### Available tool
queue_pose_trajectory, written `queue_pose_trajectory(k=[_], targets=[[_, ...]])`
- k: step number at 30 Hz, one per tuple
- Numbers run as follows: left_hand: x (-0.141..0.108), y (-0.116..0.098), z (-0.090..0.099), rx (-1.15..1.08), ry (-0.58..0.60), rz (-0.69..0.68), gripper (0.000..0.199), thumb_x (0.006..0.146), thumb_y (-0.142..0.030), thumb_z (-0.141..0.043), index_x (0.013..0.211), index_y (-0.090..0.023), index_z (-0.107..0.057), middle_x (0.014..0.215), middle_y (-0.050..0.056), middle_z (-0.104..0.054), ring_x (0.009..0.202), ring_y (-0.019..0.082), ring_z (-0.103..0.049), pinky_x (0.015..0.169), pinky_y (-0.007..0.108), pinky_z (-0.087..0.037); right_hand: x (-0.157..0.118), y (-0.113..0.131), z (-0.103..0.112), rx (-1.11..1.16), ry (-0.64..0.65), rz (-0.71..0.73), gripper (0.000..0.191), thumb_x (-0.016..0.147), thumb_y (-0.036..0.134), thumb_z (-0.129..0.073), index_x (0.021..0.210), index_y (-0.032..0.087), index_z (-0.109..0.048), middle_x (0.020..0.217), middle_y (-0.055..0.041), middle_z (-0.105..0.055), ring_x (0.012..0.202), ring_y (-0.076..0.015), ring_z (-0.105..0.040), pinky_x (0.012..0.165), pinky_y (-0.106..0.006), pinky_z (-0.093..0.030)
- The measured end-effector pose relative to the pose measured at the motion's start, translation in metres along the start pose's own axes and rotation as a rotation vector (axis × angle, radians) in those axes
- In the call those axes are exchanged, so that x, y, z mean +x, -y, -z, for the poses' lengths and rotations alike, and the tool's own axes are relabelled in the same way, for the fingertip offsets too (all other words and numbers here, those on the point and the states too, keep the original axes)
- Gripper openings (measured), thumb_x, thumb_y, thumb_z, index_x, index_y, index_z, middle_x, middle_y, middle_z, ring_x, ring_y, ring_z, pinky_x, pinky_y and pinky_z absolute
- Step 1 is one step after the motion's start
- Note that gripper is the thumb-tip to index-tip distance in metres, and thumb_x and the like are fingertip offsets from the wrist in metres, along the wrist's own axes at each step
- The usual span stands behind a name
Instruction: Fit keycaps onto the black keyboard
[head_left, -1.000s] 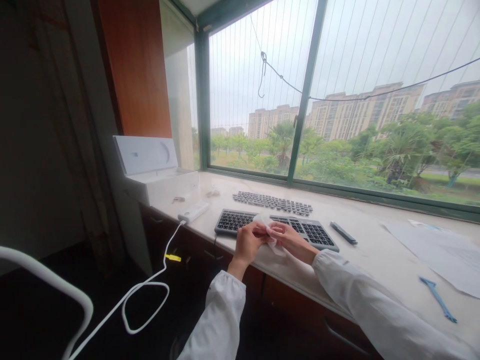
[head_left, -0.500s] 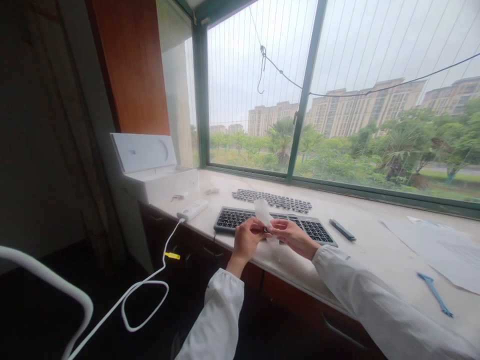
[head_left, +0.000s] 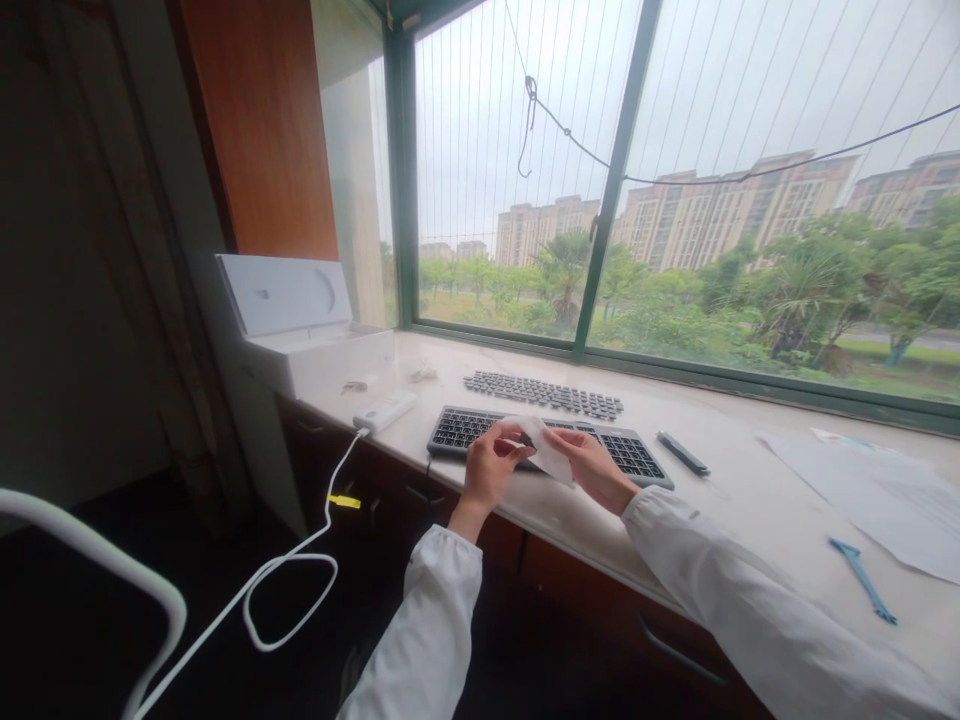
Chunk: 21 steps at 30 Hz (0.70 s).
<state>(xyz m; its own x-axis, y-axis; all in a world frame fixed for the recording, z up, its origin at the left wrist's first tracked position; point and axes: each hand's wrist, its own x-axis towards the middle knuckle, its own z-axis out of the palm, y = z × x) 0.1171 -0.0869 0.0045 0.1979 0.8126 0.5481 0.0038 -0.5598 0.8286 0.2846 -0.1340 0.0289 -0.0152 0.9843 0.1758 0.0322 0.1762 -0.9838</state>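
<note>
My left hand [head_left: 489, 466] pinches a small black keycap [head_left: 526, 439] between thumb and fingers. In my right hand [head_left: 591, 464] is a white tissue [head_left: 553, 461], its loose part hanging down and touching the keycap's side. Both hands are held close together just over the front of a black keyboard [head_left: 637, 462], hiding its middle. Behind the keyboard, several loose keycaps [head_left: 544, 394] lie in rows on the white counter.
An open white box [head_left: 322, 362] stands at the left, near a white power strip [head_left: 385, 411] with its cable. To the right lie a dark pen-like object [head_left: 682, 453], paper sheets [head_left: 862, 490] and a blue plastic tool [head_left: 862, 580]. A window [head_left: 517, 180] borders the counter.
The tissue, upright above my fingers before, now droops down toward the right hand's front. My hands have parted slightly, and the keycap has shifted up a little.
</note>
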Motion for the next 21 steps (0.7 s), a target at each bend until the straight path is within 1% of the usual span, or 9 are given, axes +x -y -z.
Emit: queue_pose_trajectory(k=[4,8,9,11,13,14,17,21], targets=[[-0.001,-0.001,-0.001,0.018,0.046,-0.009,0.025,0.072,-0.026,-0.073,0.096,-0.02,-0.068,0.089,0.003,-0.071,0.068,0.013,-0.064,0.066,0.024,-0.053,-0.001,0.001,-0.003,-0.116,-0.028,0.037,0.048,0.078,0.059,-0.062,0.099,0.017,-0.071,0.084,-0.0053,-0.069,0.073,-0.0192,-0.059,0.066,-0.029,-0.041],[-0.003,-0.002,-0.002,-0.009,0.058,-0.018,0.026,0.073,-0.025,-0.072,0.098,-0.021,-0.065,0.086,0.003,-0.072,0.073,0.015,-0.067,0.07,0.025,-0.054,-0.003,0.004,-0.006,-0.262,-0.005,0.104,0.046,0.076,0.056,-0.065,0.101,0.018,-0.071,0.085,-0.0045,-0.069,0.076,-0.0203,-0.06,0.065,-0.028,-0.041],[-0.004,-0.003,-0.002,-0.012,0.061,-0.023,0.027,0.073,-0.026,-0.072,0.098,-0.021,-0.064,0.085,0.003,-0.072,0.073,0.016,-0.067,0.07,0.026,-0.054,-0.003,0.004,-0.006,-0.295,-0.006,0.123,0.045,0.074,0.055,-0.067,0.099,0.018,-0.071,0.084,-0.0043,-0.069,0.075,-0.0201,-0.059,0.064,-0.028,-0.041],[-0.005,-0.004,-0.002,-0.014,0.061,-0.029,0.026,0.073,-0.028,-0.072,0.097,-0.021,-0.062,0.084,0.003,-0.072,0.074,0.016,-0.068,0.071,0.026,-0.055,-0.001,0.001,-0.006,-0.343,-0.037,0.148,0.042,0.07,0.054,-0.071,0.088,0.016,-0.071,0.075,-0.0034,-0.067,0.068,-0.0178,-0.056,0.059,-0.026,-0.038],[-0.006,-0.004,-0.002,-0.02,0.049,-0.02,0.028,0.073,-0.03,-0.073,0.097,-0.021,-0.06,0.082,0.003,-0.072,0.073,0.016,-0.069,0.071,0.027,-0.056,0.001,-0.002,-0.004,-0.347,-0.075,0.146,0.041,0.068,0.054,-0.073,0.078,0.014,-0.07,0.067,-0.0022,-0.063,0.06,-0.0148,-0.052,0.054,-0.025,-0.034],[-0.006,-0.004,-0.003,-0.03,0.045,-0.011,0.029,0.073,-0.031,-0.073,0.097,-0.02,-0.059,0.081,0.003,-0.072,0.073,0.017,-0.069,0.071,0.028,-0.056,0.002,-0.004,-0.003,-0.334,-0.086,0.134,0.041,0.068,0.054,-0.073,0.076,0.014,-0.07,0.065,-0.002,-0.062,0.058,-0.0139,-0.05,0.053,-0.025,-0.033],[-0.006,-0.003,-0.003,-0.076,0.057,0.015,0.028,0.072,-0.03,-0.074,0.094,-0.02,-0.058,0.082,0.004,-0.072,0.076,0.017,-0.069,0.073,0.028,-0.056,0.004,-0.007,-0.001,-0.308,-0.09,0.117,0.044,0.068,0.055,-0.073,0.081,0.014,-0.071,0.069,-0.0034,-0.064,0.059,-0.0144,-0.051,0.052,-0.025,-0.033],[-0.003,-0.002,-0.003,-0.102,0.074,0.055,0.03,0.07,-0.028,-0.075,0.093,-0.018,-0.057,0.085,0.005,-0.072,0.077,0.017,-0.069,0.072,0.027,-0.057,0.002,-0.004,-0.002,-0.359,-0.111,0.136,0.047,0.069,0.058,-0.07,0.083,0.014,-0.072,0.073,-0.0045,-0.066,0.062,-0.0163,-0.053,0.053,-0.026,-0.035]])
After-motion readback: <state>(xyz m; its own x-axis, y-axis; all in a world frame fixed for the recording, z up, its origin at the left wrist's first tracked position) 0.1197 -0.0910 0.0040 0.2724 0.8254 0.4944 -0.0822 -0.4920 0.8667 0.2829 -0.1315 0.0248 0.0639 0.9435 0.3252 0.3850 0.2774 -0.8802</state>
